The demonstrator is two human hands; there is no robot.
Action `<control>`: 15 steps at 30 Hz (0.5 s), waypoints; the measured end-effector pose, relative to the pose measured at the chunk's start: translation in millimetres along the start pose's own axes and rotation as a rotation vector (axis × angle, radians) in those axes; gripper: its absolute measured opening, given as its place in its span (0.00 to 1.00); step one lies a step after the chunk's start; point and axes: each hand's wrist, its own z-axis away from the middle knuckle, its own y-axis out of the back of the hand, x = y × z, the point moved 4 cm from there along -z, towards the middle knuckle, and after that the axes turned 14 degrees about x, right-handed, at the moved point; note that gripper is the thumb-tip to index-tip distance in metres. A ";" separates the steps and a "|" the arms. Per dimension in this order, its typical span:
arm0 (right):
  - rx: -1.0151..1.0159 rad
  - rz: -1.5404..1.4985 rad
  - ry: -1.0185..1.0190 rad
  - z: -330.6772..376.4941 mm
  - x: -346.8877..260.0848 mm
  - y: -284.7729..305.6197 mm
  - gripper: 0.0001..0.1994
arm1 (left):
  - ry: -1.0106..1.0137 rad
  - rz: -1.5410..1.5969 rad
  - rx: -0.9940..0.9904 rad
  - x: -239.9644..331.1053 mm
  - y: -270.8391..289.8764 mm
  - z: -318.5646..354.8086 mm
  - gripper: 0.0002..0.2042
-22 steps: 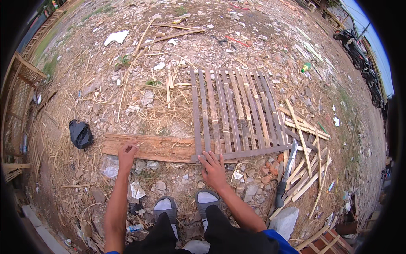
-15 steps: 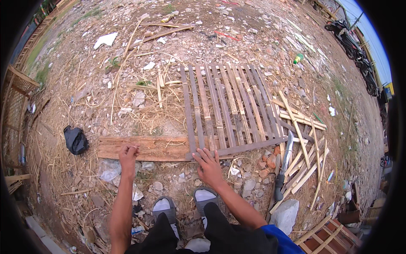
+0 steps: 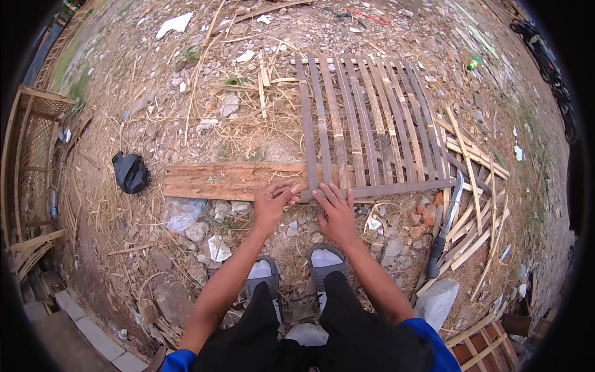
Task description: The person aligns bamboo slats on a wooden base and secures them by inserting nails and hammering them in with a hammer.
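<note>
Head view: rubble-strewn ground (image 3: 248,146) fills most of the scene, and its unevenness is the first likely source of trouble, since anything laid on it could rock. The slatted panel (image 3: 335,121) lies flat ahead of the person, right of centre, its near rail (image 3: 403,188) running crosswise. Under its near left corner lies a weathered wooden board (image 3: 217,180), reaching out to the left; if pressed near an end, it might tip and take the corner with it. To the right, loose strips (image 3: 475,201) lie crossed in a heap beside the panel; a sideways shove could tangle the 2. The long knife (image 3: 442,232) lies just beside the rail's right end, its blade bare, so a hand sliding that way risks a cut.

The right hand (image 3: 336,212) rests on the rail near the leftmost slats, fingers slightly apart and laid over it, not clamped. The left hand (image 3: 273,203) is at the rail's left end, thumb and fingertips drawn close; I cannot tell whether they grip anything. Rough wood edges there could leave splinters in bare fingertips.
</note>
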 end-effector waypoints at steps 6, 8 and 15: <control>-0.052 -0.040 -0.117 -3.4 1.2 -1.3 0.35 | -0.022 -0.048 -0.099 -28.9 -29.5 -0.8 0.07; -0.071 -0.037 -0.122 -3.2 2.0 -2.8 0.36 | -0.190 -0.142 -0.071 -34.0 -29.3 -4.9 0.08; -0.081 -0.060 -0.124 -2.4 6.5 -3.0 0.38 | -0.134 -0.218 -0.071 -41.3 -34.4 -9.9 0.08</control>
